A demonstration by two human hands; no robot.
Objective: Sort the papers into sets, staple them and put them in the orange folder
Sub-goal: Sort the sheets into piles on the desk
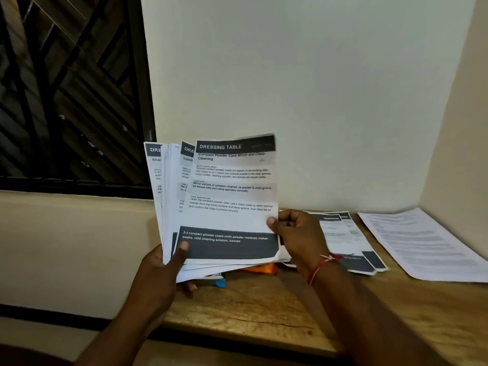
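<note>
Holding a fanned stack of white printed sheets w/ dark header bands [224, 207] upright over the wooden table [264, 307]: left hand [158, 268] grips the bottom-left corner, right hand [298, 233] pinches the front sheet's right edge. Prob. light, limp, slippery; grip near the edges.

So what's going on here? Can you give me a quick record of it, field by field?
left hand: grips the fanned stack of papers at its lower left
right hand: pinches the front sheet, headed DRESSING TABLE
wooden table: bears dark-banded sheets and a plain text sheet
orange item: mostly hidden under the stack, perhaps the folder
blue item: partly hidden, unclear
</note>
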